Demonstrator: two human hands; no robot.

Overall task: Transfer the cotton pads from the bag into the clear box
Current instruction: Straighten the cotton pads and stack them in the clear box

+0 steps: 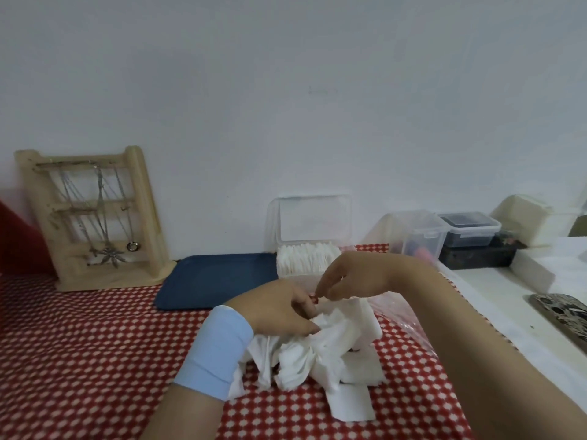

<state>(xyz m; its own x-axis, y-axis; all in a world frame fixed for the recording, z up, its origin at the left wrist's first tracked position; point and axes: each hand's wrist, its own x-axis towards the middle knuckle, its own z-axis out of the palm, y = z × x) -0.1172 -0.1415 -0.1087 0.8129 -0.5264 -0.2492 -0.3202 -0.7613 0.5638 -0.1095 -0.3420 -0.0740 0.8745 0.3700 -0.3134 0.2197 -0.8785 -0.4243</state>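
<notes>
Two hands work at a loose heap of cotton pads point(320, 354) that lies on the red-and-white cloth point(95, 344), nearer the person than anything else in view. The left hand point(276, 308), a pale blue band round its wrist, has its fingers curled into the top of the heap and grips a bunch of pads. The right hand point(347, 274) hangs just above and beyond it, fingers bent downward. Its fingertips appear to pinch the upper edge of a small upright stack of pads, though the exact contact is hard to make out.

The clear box point(281, 262) stands straight ahead of both hands, beyond the heap, with its long side running left to right and its lid point(314, 217) swung up at the back. It already holds a packed row of pads. The right hand is the nearer one and overlaps the box's front right corner in this view, while the left sits lower and closer to the person. The move to the box would therefore probably be a short carry forward and slightly up over the front wall.

The crumpled clear bag point(394, 312) lies to the right, under the right forearm. A blue tray point(219, 281) sits just left of the box.
</notes>
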